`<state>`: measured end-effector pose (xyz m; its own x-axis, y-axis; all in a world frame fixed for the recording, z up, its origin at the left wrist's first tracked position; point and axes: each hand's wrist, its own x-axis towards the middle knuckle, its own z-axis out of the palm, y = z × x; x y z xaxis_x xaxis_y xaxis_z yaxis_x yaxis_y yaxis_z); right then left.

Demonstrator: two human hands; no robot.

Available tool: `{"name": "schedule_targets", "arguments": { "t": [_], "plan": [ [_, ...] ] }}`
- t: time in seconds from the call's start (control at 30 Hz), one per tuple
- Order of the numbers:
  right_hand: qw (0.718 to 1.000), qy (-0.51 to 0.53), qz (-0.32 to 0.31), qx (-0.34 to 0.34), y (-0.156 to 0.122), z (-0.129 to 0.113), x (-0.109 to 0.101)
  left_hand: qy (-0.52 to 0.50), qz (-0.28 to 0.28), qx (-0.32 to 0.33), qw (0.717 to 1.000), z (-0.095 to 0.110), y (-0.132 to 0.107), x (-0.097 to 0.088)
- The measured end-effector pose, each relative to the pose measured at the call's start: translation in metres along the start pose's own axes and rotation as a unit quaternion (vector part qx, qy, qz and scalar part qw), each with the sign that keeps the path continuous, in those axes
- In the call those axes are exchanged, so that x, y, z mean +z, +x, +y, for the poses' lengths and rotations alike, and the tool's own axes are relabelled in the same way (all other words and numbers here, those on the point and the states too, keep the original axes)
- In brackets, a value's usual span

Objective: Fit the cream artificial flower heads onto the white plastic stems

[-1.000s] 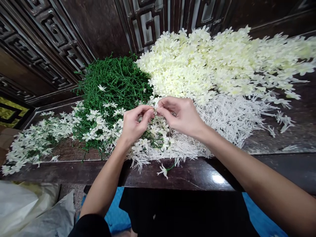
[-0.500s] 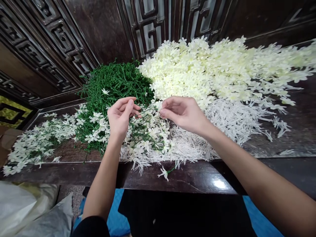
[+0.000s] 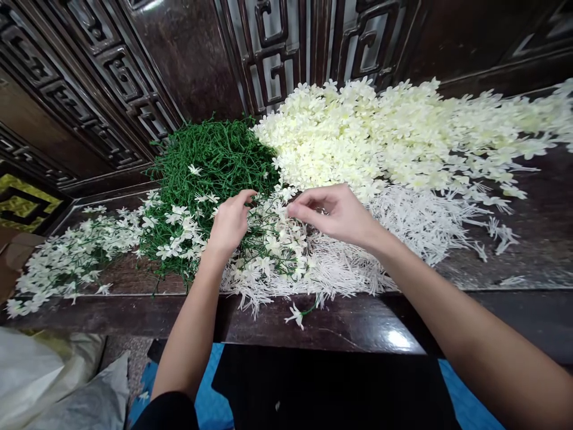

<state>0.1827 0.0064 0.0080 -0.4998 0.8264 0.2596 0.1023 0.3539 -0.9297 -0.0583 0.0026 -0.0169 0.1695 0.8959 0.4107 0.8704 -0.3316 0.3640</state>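
Note:
My left hand is turned back up, beside a heap of green plastic stems and over the left side of stems tipped with white flowers. Its index finger is bent; the other fingers are mostly hidden, so I cannot tell what it holds. To the right, thumb and fingers of my right hand meet in a pinch near the same flowered stems. What lies in that pinch is too small to name. Beneath and right of this hand spread thin white plastic pieces. Loose cream petal flowers are piled behind.
Finished-looking flowered stems lie along the left of the dark wooden bench. A single flower rests at its front edge. Carved wooden panels rise behind. Pale sacks are on the floor, lower left.
My left hand has rolled from palm-side showing to back up and moved right and slightly down. My right hand keeps its pinch nearly in place. The view has tilted slightly.

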Motion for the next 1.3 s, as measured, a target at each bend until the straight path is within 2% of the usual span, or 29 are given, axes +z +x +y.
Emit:
{"name": "schedule_targets", "arguments": {
  "t": [0.1,0.17,0.23,0.3,0.4,0.5,0.6,0.8,0.93,1.07,1.17,1.3],
  "plan": [
    [0.999,-0.009,0.049,0.015,0.000,0.001,-0.003,0.080,-0.068,0.010,0.994,-0.010,-0.003,0.005],
    [0.998,-0.014,0.058,0.023,-0.001,0.001,-0.004,0.085,-0.067,0.002,0.994,-0.013,-0.004,0.005],
    [0.998,-0.022,0.060,0.025,-0.001,0.001,-0.003,0.067,-0.040,-0.012,0.997,-0.013,-0.002,0.003],
    [0.997,-0.027,0.067,0.033,-0.001,0.001,-0.003,0.039,0.011,-0.020,0.999,-0.009,0.000,0.000],
    [0.994,-0.020,0.098,0.043,0.000,0.002,-0.002,-0.025,0.143,-0.017,0.989,0.002,0.004,-0.005],
    [0.989,-0.003,0.145,0.032,0.002,0.003,-0.003,-0.136,0.257,-0.018,0.957,0.011,0.006,-0.009],
    [0.981,0.007,0.194,0.026,0.004,0.004,-0.008,-0.262,0.300,-0.030,0.917,0.014,0.008,-0.010],
    [0.959,0.032,0.280,0.032,0.008,0.010,-0.020,-0.443,0.283,-0.093,0.846,0.013,0.010,-0.010],
    [0.956,0.015,0.287,0.050,0.009,0.012,-0.021,-0.510,0.254,-0.114,0.814,0.013,0.009,-0.010],
    [0.957,-0.013,0.280,0.077,0.009,0.007,-0.019,-0.545,0.222,-0.117,0.800,0.015,0.009,-0.009],
    [0.953,-0.046,0.282,0.104,0.009,0.005,-0.021,-0.558,0.189,-0.113,0.800,0.017,0.008,-0.008],
    [0.929,-0.189,0.304,0.098,0.009,0.012,-0.028,-0.555,0.138,-0.117,0.812,0.024,0.006,-0.008]
  ]
}}
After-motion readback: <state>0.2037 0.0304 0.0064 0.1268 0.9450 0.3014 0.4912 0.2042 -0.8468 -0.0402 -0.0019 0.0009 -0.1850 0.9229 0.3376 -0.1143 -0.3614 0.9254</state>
